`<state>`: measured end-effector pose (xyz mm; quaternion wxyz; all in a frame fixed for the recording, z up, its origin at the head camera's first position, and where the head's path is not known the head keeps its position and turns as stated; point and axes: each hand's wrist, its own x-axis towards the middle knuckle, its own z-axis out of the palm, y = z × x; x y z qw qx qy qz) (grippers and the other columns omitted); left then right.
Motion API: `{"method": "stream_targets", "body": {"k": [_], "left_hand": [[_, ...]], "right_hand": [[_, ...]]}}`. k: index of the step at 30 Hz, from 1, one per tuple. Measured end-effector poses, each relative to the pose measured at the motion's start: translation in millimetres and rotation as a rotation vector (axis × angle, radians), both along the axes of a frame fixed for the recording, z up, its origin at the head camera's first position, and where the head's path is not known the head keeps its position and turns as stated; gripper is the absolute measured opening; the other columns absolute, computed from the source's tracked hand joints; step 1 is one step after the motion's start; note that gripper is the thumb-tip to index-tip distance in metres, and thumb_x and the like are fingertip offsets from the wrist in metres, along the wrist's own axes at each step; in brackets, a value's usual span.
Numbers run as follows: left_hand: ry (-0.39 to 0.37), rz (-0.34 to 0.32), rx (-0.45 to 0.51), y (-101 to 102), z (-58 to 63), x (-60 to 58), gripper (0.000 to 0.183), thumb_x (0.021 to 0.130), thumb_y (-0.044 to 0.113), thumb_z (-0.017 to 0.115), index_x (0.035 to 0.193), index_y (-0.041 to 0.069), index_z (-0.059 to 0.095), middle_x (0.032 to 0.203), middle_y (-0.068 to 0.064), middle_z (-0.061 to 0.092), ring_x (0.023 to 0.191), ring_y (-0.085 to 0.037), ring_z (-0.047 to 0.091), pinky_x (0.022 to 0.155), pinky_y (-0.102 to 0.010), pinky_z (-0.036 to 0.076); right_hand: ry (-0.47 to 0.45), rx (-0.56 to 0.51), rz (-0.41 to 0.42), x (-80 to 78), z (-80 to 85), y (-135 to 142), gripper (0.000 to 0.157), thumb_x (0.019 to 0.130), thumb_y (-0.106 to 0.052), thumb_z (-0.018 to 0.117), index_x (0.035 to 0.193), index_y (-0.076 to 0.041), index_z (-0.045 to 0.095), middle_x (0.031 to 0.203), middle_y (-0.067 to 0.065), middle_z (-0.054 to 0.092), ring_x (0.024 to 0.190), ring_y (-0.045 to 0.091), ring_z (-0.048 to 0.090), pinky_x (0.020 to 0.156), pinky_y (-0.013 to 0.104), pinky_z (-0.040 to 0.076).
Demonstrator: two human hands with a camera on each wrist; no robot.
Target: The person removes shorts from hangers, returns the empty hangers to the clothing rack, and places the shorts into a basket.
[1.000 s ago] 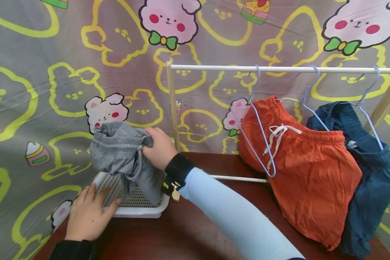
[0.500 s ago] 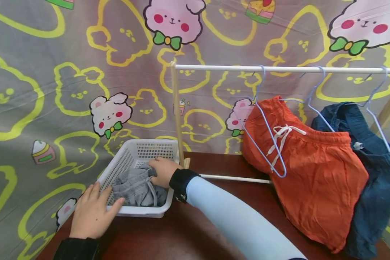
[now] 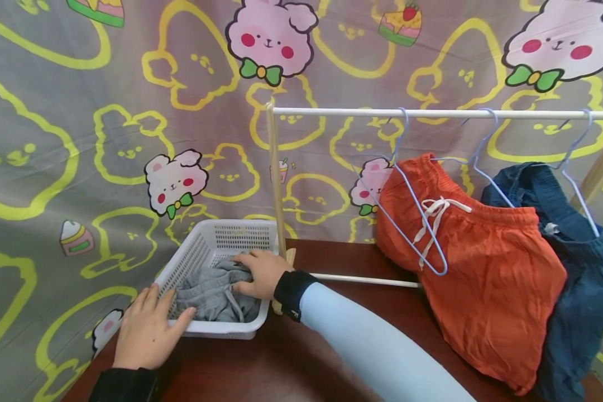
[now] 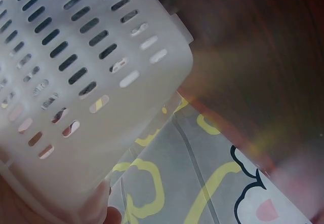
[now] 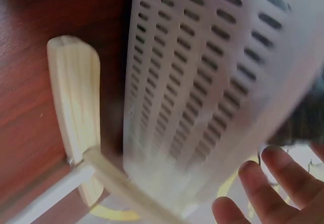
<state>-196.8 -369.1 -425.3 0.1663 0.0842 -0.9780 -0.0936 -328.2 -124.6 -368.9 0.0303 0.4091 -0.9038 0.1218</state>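
A: Which containers do you see?

B: Just 1: a white rectangular basket of perforated plastic [image 3: 218, 329], on the left of the dark red-brown table [image 3: 281, 371].

A: And inside?

B: 1 crumpled grey cloth garment with a grey drawstring [image 3: 206, 296], lying towards the front of the basket.

A: What about the 2 hands?

B: The left hand [image 3: 148, 330] rests at the basket's left front corner, fingers straight and spread. The right hand [image 3: 265, 273] reaches in over the right rim, above the grey garment. In the right wrist view its fingers stand apart; whether the tips touch the cloth, I can't tell.

A: How many things hang up?

B: 3 pale blue wire hangers [image 3: 493, 127] on 1 white horizontal rod [image 3: 331, 112]. The middle hanger bears 1 pair of orange cloth shorts [image 3: 492, 273], white drawstring tied; the rightmost bears 1 pair of dark blue cloth shorts [image 3: 578, 296]. The leftmost hangs in front of the orange pair.

A: And beside the basket?

B: 1 pale wooden post [image 3: 274, 173], holding the rod's left end.
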Motion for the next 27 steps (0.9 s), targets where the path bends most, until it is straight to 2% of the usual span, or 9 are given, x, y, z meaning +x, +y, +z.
{"method": "stream_targets", "body": {"k": [6, 13, 21, 27], "left_hand": [[-0.001, 0.012, -0.004, 1, -1.9, 0.6, 0.095, 0.096, 0.072, 0.043, 0.138, -0.013, 0.049, 0.146, -0.045, 0.030, 0.137, -0.060, 0.023, 0.106, -0.076, 0.016], [0.004, -0.004, -0.009, -1, -3.2, 0.8, 0.094, 0.097, 0.072, 0.042, 0.138, -0.013, 0.049, 0.145, -0.045, 0.030, 0.136, -0.060, 0.023, 0.105, -0.076, 0.016], [0.027, -0.007, -0.004, 0, -3.8, 3.0, 0.091, 0.098, 0.069, 0.044, 0.137, -0.013, 0.050, 0.145, -0.045, 0.032, 0.136, -0.059, 0.024, 0.105, -0.075, 0.017], [0.013, -0.017, -0.009, 0, 0.4, 2.7, 0.093, 0.098, 0.070, 0.043, 0.138, -0.013, 0.049, 0.145, -0.045, 0.030, 0.136, -0.060, 0.023, 0.105, -0.075, 0.017]], "right_hand": [[-0.049, -0.137, -0.055, 0.3, 4.2, 30, 0.061, 0.098, -0.052, 0.062, 0.151, -0.027, 0.048, 0.146, 0.004, 0.050, 0.132, 0.026, 0.050, 0.103, 0.045, 0.045], [-0.007, -0.243, -0.104, -0.1, 3.4, 66, 0.057, 0.097, -0.045, 0.065, 0.147, -0.021, 0.053, 0.141, 0.007, 0.055, 0.129, 0.027, 0.051, 0.104, 0.044, 0.044], [0.022, -0.268, -0.215, 6.5, -1.7, 104, 0.052, 0.094, -0.042, 0.069, 0.141, -0.022, 0.058, 0.134, 0.003, 0.058, 0.123, 0.023, 0.053, 0.103, 0.044, 0.045], [0.036, -0.265, -0.297, 10.2, -2.5, 141, 0.049, 0.094, -0.041, 0.069, 0.139, -0.022, 0.061, 0.134, 0.003, 0.059, 0.124, 0.024, 0.053, 0.104, 0.045, 0.044]]}}
